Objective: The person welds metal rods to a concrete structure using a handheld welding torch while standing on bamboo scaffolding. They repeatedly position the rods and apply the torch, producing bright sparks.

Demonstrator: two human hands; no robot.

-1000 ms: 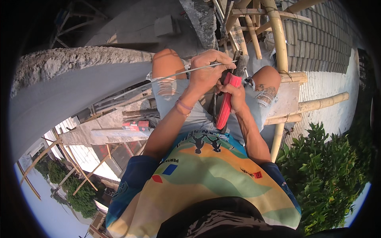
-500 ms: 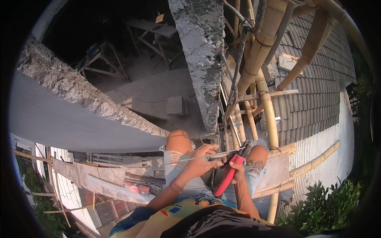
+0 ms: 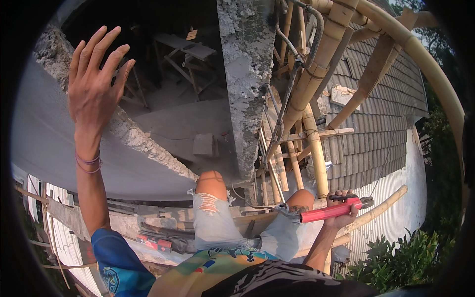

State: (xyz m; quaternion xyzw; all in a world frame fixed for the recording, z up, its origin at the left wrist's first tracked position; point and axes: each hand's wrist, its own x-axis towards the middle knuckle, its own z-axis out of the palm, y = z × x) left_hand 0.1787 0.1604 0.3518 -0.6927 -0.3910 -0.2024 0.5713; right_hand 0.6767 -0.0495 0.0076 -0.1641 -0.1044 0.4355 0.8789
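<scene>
At the upper left my left hand (image 3: 95, 94) is raised in front of the rough-edged concrete wall, fingers spread, with nothing in it. My right hand (image 3: 341, 217) is out to the right beyond my knee, wrapped round a red-handled plier-like tool (image 3: 319, 213). The long red grip points left, and the dark metal head sticks out on the right. A thin wire (image 3: 387, 161) rises from near that head across the roof tiles; whether the jaws grip it I cannot tell. Bent metal rods (image 3: 292, 64) stand along the concrete column (image 3: 242, 74).
Bamboo scaffold poles (image 3: 316, 148) stand right of the column, beside a tiled roof (image 3: 371, 119). Below the wall's broken top edge (image 3: 143, 146) lies a dark room with a trestle (image 3: 185, 47) and a block (image 3: 204, 144). A red box (image 3: 153, 242) lies on planks at left.
My left hand has left the rod over my lap and swung up and left, opening. My right hand has carried the red-handled tool to the right and turned it nearly level.
</scene>
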